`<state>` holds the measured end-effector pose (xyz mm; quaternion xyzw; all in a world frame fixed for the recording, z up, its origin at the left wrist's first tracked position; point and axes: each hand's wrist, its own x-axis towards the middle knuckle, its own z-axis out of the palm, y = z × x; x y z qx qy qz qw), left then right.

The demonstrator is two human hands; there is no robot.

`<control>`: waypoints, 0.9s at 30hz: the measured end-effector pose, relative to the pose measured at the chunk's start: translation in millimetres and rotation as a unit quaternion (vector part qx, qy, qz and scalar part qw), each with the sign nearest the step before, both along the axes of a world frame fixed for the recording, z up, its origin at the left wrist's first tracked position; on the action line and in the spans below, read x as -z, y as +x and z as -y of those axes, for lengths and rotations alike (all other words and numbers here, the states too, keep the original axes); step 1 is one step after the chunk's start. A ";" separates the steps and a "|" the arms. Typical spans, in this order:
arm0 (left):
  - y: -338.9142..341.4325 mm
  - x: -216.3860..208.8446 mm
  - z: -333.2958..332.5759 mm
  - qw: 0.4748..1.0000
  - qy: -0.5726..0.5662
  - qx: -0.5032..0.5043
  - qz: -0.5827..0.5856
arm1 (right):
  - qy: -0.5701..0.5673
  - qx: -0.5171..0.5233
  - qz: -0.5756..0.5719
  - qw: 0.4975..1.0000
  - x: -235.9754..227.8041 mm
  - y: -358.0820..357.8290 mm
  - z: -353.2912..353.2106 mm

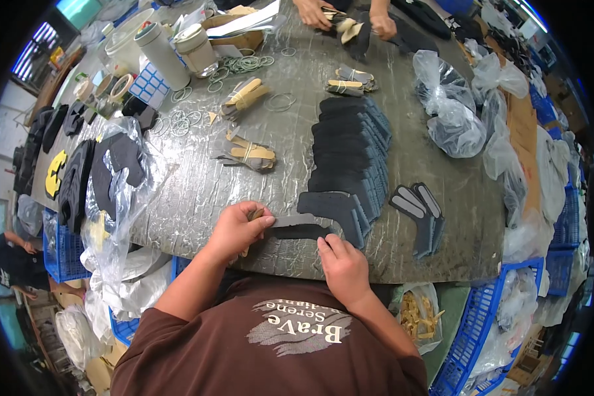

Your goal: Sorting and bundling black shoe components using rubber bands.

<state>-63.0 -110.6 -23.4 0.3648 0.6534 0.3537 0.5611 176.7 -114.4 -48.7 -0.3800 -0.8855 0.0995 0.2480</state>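
Two bare hands work at the near edge of a grey, plastic-covered worktable (198,185). Left hand (236,230) closed, fingers pinching the left end of a flat dark grey cut foam piece (297,228); a bit of tan material shows under its fingers, too hidden to identify. Right hand (342,264) curled, fingertips pressed on the right end of the same piece. Piece lies flat at the table's near rim, between both hands.

Just beyond it: a long overlapping stack of matching dark grey foam pieces (350,158), running away from the person. Right of the stack, apart from it, a small pile of dark pieces with pale grey strips (419,208). Left and farther in, two bundles of tan and grey pieces bound with rubber bands (247,153), (244,96). Loose rubber bands (244,64) lie scattered beyond, near white cylindrical containers (162,53). Clear plastic bags (452,112) bunched at right. Far edge: another person's hands (350,16) holding tan and dark pieces. Blue plastic crates (475,323) sit below the table at right.
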 end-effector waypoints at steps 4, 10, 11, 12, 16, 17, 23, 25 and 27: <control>14.0 -18.4 -6.6 0.990 -0.012 0.094 -0.105 | 0.006 0.005 0.008 1.000 0.0 -1.5 1.4; 17.7 -17.4 -12.4 0.983 -0.022 0.110 -0.144 | 0.022 0.002 0.033 0.999 1.7 -1.5 1.9; 17.9 -18.9 -12.6 0.983 -0.030 0.110 -0.146 | 0.021 0.001 0.032 0.999 2.0 -1.5 1.7; 17.7 -16.9 -12.2 0.983 -0.031 0.109 -0.146 | 0.028 -0.003 0.034 0.999 2.3 -1.2 1.6; 19.5 -15.9 -13.5 0.979 -0.015 0.117 -0.167 | 0.031 -0.014 0.059 0.998 -1.4 -1.2 0.1; 20.4 -18.3 -14.1 0.977 -0.027 0.120 -0.175 | 0.030 -0.015 0.059 0.998 -2.3 -1.3 -0.3; 16.9 0.3 -7.3 0.965 0.070 0.129 -0.217 | 0.031 -0.011 0.078 0.996 -5.2 -3.7 -1.2; 17.0 5.5 -4.8 0.947 0.118 0.140 -0.264 | 0.027 -0.011 0.084 0.996 -5.5 -4.8 -1.1; 19.8 6.1 -4.2 0.925 0.165 0.152 -0.308 | 0.026 -0.011 0.086 0.996 -5.1 -4.7 -1.8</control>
